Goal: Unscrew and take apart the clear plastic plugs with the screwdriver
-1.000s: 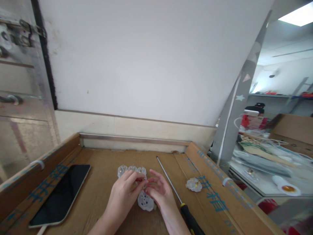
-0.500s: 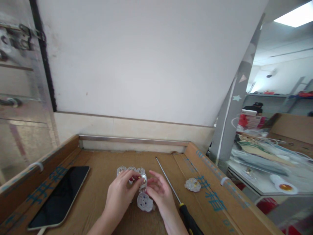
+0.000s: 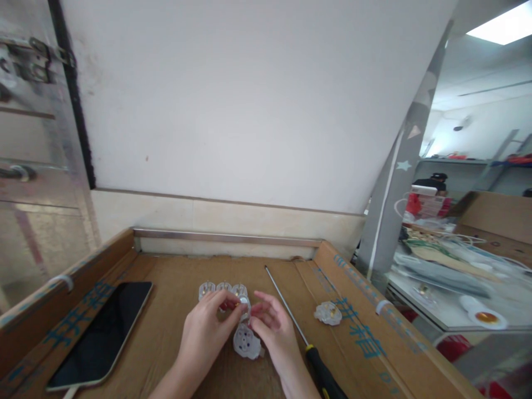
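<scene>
My left hand [image 3: 206, 327] pinches a small brass-and-clear part [image 3: 242, 302] at its fingertips, above a clear plastic plug body [image 3: 246, 341] lying on the cardboard. My right hand [image 3: 272, 327] is beside it with fingers curled toward the same small part; I cannot tell whether it grips it. A row of three clear plug pieces [image 3: 222, 288] lies just beyond my fingers.
A screwdriver [image 3: 298, 332] with a black and yellow handle lies to the right of my hands. Another clear plug piece [image 3: 328, 313] sits farther right. A black phone [image 3: 103, 332] lies at the left. Cardboard walls [image 3: 357, 310] edge the worktop. A cluttered table [image 3: 453, 277] stands at right.
My hands have stayed in place over the plug body; the fingers shifted slightly around the small part. The view moved a little.
</scene>
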Demonstrator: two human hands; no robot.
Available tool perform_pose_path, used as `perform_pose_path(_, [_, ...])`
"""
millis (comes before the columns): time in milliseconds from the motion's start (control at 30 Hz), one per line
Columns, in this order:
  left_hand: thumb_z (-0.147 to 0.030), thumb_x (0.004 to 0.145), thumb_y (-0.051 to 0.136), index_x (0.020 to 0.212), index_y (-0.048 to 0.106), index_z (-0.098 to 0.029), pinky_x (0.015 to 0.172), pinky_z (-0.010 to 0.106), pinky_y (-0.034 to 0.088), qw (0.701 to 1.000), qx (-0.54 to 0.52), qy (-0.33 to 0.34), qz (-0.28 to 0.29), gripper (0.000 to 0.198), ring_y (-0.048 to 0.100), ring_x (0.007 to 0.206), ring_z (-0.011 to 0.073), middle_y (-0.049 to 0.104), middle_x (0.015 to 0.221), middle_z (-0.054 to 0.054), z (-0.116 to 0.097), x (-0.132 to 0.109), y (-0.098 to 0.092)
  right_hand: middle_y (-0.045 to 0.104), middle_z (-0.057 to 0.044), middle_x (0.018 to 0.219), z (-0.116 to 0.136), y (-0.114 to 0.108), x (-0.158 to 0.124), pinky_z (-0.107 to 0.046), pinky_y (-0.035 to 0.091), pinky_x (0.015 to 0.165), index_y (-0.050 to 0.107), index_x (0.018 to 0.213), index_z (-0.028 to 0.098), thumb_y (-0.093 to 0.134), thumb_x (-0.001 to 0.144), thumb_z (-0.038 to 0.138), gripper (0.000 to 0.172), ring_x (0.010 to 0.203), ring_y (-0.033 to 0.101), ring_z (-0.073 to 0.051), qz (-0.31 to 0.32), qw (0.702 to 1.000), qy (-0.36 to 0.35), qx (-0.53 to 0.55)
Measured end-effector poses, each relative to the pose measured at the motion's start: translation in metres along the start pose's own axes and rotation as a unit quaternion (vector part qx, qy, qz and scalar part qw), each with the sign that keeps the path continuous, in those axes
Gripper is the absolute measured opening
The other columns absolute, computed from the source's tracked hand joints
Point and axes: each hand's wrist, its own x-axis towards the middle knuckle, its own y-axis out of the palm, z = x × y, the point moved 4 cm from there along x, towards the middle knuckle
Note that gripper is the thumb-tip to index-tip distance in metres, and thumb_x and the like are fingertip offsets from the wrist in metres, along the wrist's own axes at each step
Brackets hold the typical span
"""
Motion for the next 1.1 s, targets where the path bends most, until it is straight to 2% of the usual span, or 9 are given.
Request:
perform_pose_path(133, [-0.033,0.080,0.057,0.075,0.062,-0.024,0.066,0.024,0.045,0.999,-0.016,-0.021,0.035,0.011,0.062,0.072,0.0156,0.066,0.074,-0.003,0.0005,0.0004,0.0024,0.060,0.002,0.066,0.0005,0.0009,-0.0005,-0.022,0.047,0.059,0.062,0.089,0.017,0.069,0.053,0.016,0.037,0.063,0.059,-0.012,-0.001,1.000,-0.003,-0.009])
perform_pose_path(400, [-0.031,0.080,0.056,0.072,0.060,-0.022,0.066,0.025,0.043,0.998,-0.014,-0.030,0.047,0.012,0.060,0.071,0.0160,0.064,0.073,-0.002,-0.0002,0.0006,0.0026,0.059,0.002,0.068,0.0014,0.0001,-0.0009,-0.021,0.046,0.061,0.061,0.090,0.017,0.067,0.055,0.017,0.035,0.064,0.059,-0.012,0.000,0.999,-0.018,-0.039])
perform_pose_path(567, [-0.028,0.079,0.057,0.071,0.060,-0.022,0.066,0.024,0.043,0.999,-0.013,-0.026,0.040,0.010,0.059,0.071,0.0157,0.064,0.072,-0.002,0.0005,0.0001,0.0021,0.060,0.001,0.069,0.0033,0.0021,-0.0026,-0.022,0.046,0.059,0.062,0.090,0.016,0.064,0.055,0.015,0.035,0.065,0.058,-0.013,0.006,0.998,-0.032,-0.061])
perform_pose_path(767, [-0.027,0.078,0.057,0.076,0.060,-0.023,0.065,0.023,0.043,0.997,-0.038,-0.043,0.056,0.005,0.060,0.070,0.0155,0.065,0.073,-0.003,0.0059,0.0001,0.0078,0.059,0.000,0.069,0.0031,0.0023,-0.0014,-0.022,0.047,0.059,0.061,0.090,0.017,0.066,0.057,0.017,0.033,0.066,0.058,-0.014,0.008,0.996,-0.036,-0.079])
perform_pose_path(933, [-0.031,0.079,0.059,0.075,0.058,-0.022,0.063,0.022,0.043,0.995,-0.063,-0.054,0.051,0.010,0.060,0.068,0.0149,0.065,0.073,-0.003,0.0094,-0.0001,0.0093,0.059,0.000,0.070,-0.0021,0.0001,0.0016,-0.024,0.049,0.060,0.062,0.089,0.017,0.068,0.055,0.018,0.035,0.067,0.059,-0.015,0.020,0.996,-0.025,-0.082])
perform_pose_path(1100, [-0.029,0.079,0.060,0.075,0.062,-0.024,0.066,0.022,0.044,0.996,-0.070,-0.030,0.048,0.007,0.061,0.072,0.0148,0.067,0.075,-0.003,0.0065,-0.0004,0.0072,0.059,0.000,0.072,-0.0010,-0.0012,0.0023,-0.024,0.049,0.063,0.062,0.092,0.018,0.066,0.058,0.018,0.033,0.069,0.060,-0.015,0.025,0.997,-0.027,-0.071])
